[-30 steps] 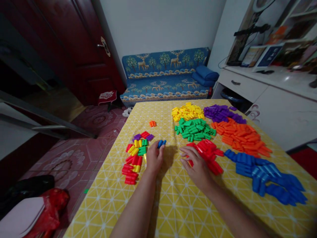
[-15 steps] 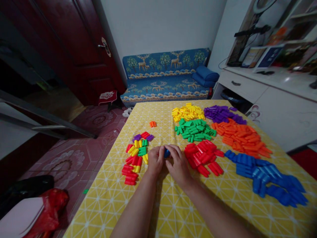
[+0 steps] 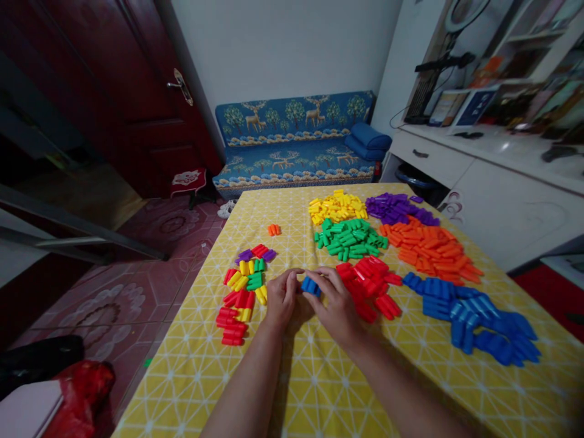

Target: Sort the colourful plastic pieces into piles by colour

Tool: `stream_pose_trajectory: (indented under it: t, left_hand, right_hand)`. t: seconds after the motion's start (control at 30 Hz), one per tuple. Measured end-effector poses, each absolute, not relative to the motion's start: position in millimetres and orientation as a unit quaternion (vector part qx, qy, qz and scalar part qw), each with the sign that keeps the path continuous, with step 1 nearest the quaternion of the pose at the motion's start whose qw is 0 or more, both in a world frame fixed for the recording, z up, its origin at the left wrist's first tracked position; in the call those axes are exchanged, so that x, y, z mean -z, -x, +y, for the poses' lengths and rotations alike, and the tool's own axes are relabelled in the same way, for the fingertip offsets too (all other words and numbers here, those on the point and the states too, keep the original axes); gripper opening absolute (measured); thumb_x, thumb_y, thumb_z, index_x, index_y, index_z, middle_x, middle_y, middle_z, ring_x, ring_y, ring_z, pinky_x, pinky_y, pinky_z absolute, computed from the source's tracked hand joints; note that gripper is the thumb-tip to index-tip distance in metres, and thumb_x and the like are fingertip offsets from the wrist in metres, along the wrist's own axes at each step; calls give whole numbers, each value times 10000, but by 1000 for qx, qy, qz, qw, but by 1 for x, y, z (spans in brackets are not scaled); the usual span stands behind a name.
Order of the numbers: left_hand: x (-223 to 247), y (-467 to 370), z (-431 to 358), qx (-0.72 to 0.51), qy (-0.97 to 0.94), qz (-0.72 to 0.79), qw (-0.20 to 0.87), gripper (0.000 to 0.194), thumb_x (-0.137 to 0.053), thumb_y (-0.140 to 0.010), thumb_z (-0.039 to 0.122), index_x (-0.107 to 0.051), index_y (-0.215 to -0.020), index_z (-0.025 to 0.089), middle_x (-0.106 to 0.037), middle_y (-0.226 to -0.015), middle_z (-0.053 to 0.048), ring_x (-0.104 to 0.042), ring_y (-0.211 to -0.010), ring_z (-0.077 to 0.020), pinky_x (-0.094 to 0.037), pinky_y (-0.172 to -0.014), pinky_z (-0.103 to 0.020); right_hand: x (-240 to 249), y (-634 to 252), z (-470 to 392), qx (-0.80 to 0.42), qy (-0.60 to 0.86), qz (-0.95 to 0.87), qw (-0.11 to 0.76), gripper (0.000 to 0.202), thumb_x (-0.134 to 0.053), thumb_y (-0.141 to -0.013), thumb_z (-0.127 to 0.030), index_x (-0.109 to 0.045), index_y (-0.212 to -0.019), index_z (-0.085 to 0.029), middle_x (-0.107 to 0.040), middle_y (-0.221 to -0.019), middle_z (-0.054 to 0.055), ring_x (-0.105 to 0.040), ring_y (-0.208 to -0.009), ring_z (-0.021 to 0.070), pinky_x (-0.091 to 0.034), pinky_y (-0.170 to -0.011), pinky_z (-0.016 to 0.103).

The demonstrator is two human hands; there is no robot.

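Note:
Between the thumb and fingers of my right hand (image 3: 335, 307) is a blue plastic building block (image 3: 311, 286) with rounded, tube-like ridges. My left hand (image 3: 281, 296) is closed just left of it, thumb and forefinger close together; what they grip, if anything, is hidden in shadow. Left of my hands, small joined clusters lie on the cloth: red blocks (image 3: 233, 324), yellow blocks (image 3: 237, 280), green blocks (image 3: 255, 280) and purple blocks (image 3: 269, 255). An orange cluster (image 3: 274, 230) lies apart, farther back. A red pile (image 3: 365, 281) is right beside my right hand.
More loose blocks are heaped by colour on the right: a green pile (image 3: 350, 237), yellow pile (image 3: 337, 208), purple pile (image 3: 396, 208), orange pile (image 3: 431, 249) and blue pile (image 3: 474, 313). A yellow patterned cloth (image 3: 314, 389) covers the table. Behind it stands a blue sofa (image 3: 292, 158).
My hands have parted slightly, and the blue block, mostly covered before, now shows in my right fingers. The whole view has shifted a little, so the scene sits farther left.

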State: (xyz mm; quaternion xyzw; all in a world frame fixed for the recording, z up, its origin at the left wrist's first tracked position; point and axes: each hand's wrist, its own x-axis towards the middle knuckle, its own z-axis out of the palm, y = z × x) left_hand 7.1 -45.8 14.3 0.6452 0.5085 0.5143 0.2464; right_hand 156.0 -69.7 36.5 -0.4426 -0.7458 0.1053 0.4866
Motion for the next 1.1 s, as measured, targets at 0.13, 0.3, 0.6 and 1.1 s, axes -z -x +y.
stream_pose_trajectory:
  t: [0.13,0.3,0.6,1.1]
  left_hand:
    - [-13,-4,-43,-531,-623,518,248,432,-369,-983,426,-706,-944,157,-609,-544,12,-557,-491,-109,-428,-550,-212]
    - [-14,-4,-41,-533,-619,528,233,416,-384,-977,411,-708,-911,160,-631,-550,9,-569,-489,-108,-436,-560,-211]
    - [-13,-5,-40,-531,-613,533,241,409,-391,-976,417,-706,-911,165,-638,-561,10,-589,-509,-113,-449,-570,-219]
    - [-15,-3,-37,-547,-590,570,166,283,-468,-952,337,-698,-934,173,-729,-885,-69,-678,-838,-181,-514,-796,-308]
  right_hand:
    - [-56,-230,-76,-20,505,-715,484,316,-619,-887,-260,-627,-1202,-240,-612,-1095,83,-615,-1031,217,-516,-925,372]
    - [-43,-352,-83,121,633,-642,416,378,-586,-874,-463,-667,-1144,-212,-654,-1051,121,-638,-947,287,-520,-836,439]
    - [-19,-405,-90,177,677,-635,329,398,-556,-877,-492,-698,-1097,-192,-675,-1100,185,-634,-1017,357,-496,-849,476]
    - [2,-119,-42,-226,498,-711,441,537,-477,-692,16,-616,-1165,-196,-619,-1223,108,-590,-1166,237,-497,-1016,453]
